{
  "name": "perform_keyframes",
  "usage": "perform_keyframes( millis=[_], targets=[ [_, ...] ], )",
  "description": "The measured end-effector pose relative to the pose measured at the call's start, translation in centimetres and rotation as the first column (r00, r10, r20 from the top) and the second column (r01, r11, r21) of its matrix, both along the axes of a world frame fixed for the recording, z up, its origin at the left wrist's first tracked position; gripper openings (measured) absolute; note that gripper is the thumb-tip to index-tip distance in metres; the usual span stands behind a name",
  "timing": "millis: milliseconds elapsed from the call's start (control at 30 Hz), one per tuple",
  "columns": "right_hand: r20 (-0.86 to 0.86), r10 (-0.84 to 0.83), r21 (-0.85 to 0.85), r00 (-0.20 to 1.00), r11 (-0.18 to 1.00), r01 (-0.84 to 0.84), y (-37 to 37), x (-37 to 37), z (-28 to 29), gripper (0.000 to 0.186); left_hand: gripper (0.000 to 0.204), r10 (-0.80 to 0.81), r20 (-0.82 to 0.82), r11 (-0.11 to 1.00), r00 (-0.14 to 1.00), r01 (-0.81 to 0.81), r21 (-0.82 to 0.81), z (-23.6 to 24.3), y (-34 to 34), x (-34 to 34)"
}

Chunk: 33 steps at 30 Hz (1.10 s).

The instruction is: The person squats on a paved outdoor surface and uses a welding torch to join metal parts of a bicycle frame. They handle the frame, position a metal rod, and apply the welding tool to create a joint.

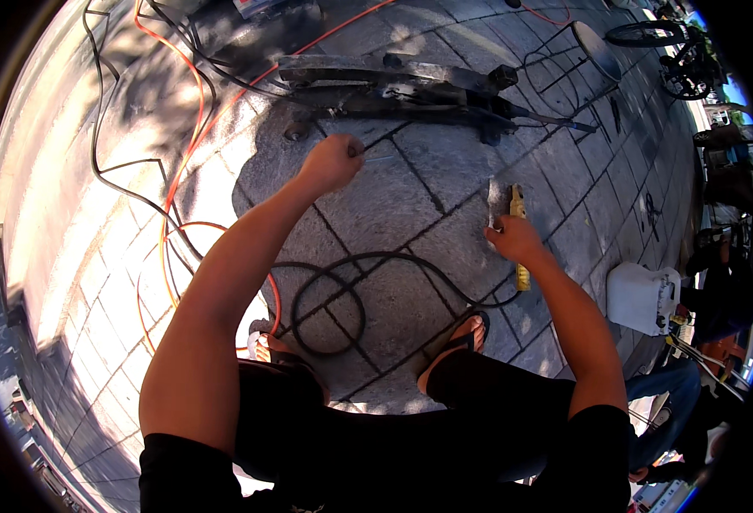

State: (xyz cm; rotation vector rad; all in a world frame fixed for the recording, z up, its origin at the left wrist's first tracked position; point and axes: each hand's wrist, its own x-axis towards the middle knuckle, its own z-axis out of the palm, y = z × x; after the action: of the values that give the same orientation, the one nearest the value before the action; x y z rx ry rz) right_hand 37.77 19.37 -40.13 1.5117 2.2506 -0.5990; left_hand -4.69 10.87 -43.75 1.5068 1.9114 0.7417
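My right hand (517,239) is closed around a yellow welding electrode holder (517,202), and a black cable (362,315) runs from its lower end. A pale strip shows beside that hand's fingertips; I cannot make out what it is. Farther left, my left hand (332,162) is pinched closed just in front of a dark metal frame (445,79) lying on the paving. From its fingers a faint thin line points right, perhaps a rod, too indistinct to name. The frame's narrow bar (556,122) sticks out to the right.
Orange hoses (199,137) and black cables (96,128) trail along the left. Loops of cable lie between my sandalled feet (470,333). At right are a white plastic jug (641,297), a round-topped stool (597,51), a bicycle (650,34) and a seated person's jeans (671,389).
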Motion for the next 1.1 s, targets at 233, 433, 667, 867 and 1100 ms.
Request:
perform_keyframes(
  millis=[233,433,667,867,1100],
  targets=[
    [0.029,-0.002,-0.008,1.000,1.000,0.003,-0.1,0.4,-0.2,0.049,0.030,0.093,-0.030,0.996,0.995,-0.093,0.004,0.4,0.2,-0.1],
    [0.062,-0.054,0.003,0.997,0.999,0.054,0.1,0.5,0.8,0.049,0.028,0.173,0.137,0.984,0.975,-0.168,-0.053,1.1,1.0,-0.7],
    [0.089,-0.114,0.015,0.989,0.993,0.113,0.5,1.0,1.6,0.047,0.031,0.276,0.168,0.961,0.946,-0.274,-0.035,0.6,2.5,-1.4],
    [0.124,-0.142,0.031,0.982,0.990,0.139,0.9,1.6,1.9,0.046,0.035,0.378,0.111,0.926,0.919,-0.377,-0.032,1.2,3.8,-0.4],
    [0.119,-0.168,0.013,0.979,0.986,0.168,1.5,2.9,1.2,0.048,0.033,0.393,0.108,0.919,0.913,-0.394,-0.013,1.3,6.3,0.0]
  ],
)
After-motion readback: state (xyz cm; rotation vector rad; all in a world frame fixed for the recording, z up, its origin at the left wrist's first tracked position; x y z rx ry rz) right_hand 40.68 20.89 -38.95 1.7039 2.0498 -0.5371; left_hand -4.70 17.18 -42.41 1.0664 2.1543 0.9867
